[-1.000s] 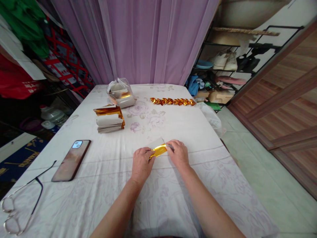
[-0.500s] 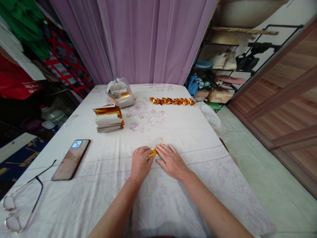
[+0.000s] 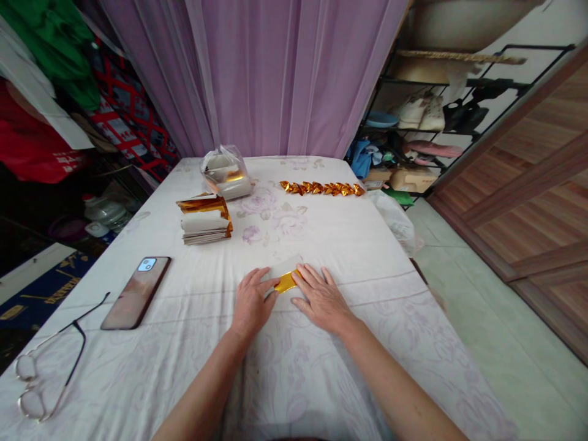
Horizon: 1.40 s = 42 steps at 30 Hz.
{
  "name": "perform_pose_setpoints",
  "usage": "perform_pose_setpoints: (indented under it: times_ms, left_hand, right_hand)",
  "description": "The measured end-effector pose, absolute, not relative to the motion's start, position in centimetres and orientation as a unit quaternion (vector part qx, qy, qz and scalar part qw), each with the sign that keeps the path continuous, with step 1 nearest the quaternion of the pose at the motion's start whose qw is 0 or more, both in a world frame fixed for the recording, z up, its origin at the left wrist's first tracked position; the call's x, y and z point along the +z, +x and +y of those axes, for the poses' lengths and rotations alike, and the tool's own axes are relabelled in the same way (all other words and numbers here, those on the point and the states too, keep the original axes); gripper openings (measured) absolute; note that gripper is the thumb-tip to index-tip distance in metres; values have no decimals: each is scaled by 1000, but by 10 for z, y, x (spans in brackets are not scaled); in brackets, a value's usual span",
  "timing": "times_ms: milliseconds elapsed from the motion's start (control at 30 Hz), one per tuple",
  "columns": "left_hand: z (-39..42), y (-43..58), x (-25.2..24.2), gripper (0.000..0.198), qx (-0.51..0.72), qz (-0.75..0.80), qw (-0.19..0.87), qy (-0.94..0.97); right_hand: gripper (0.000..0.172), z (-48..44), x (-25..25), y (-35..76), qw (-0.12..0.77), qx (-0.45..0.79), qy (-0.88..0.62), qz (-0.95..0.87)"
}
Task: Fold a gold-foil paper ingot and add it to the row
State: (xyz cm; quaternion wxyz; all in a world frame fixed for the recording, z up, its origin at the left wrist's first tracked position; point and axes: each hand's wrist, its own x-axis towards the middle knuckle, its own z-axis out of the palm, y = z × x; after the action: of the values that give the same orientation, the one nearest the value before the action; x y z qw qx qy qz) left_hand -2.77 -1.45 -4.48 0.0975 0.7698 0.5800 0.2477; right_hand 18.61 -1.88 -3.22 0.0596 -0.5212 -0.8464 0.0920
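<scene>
A sheet of gold foil paper (image 3: 287, 282) lies on the table, its near part folded over to show a gold strip and its far part showing a pale back. At the left end of the strip is my left hand (image 3: 252, 300), thumb and fingers apart, fingertips touching the paper. My right hand (image 3: 321, 299) rests flat with spread fingers, its fingertips pressing on the strip's right end. Farther off stands a stack of gold foil paper (image 3: 205, 229), grey backs outward. Folded gold foil pieces (image 3: 321, 188) sit in a row at the back right.
Behind the stack is a clear plastic bag (image 3: 225, 171) with more foil paper. A phone (image 3: 136, 293) and eyeglasses (image 3: 50, 367) lie at the left on the flowered tablecloth (image 3: 294, 228). A shoe rack (image 3: 422, 131) stands beyond the table's right side.
My left hand has shifted slightly left and its fingers have opened out. More of the gold strip shows between my hands. My right hand stays on the paper's right end.
</scene>
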Motion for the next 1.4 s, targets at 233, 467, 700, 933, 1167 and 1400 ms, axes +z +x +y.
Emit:
perform_pose_setpoints:
  times_ms: [233,467,700,933,1167,1400]
  left_hand:
    - [-16,-31,-31,34,200,569,89,793]
    - [-15,-32,-29,32,190,566,85,797]
    - [-14,-28,-24,31,176,583,87,789]
    - [-10,-29,-18,28,167,568,89,801]
    - [-12,-31,-23,29,187,562,86,801]
    - [-11,-32,-25,31,189,556,90,804]
  right_hand:
    - [60,-18,-34,184,68,80,-528,-843]
    - [64,-19,-42,196,64,37,-580,-811]
    - [46,-25,-42,202,224,-46,-569,-789]
    - [20,-23,-23,169,239,5,-457,-857]
    - [26,-34,-23,161,179,44,-473,-862]
    - [28,-33,-24,190,167,27,-582,-796]
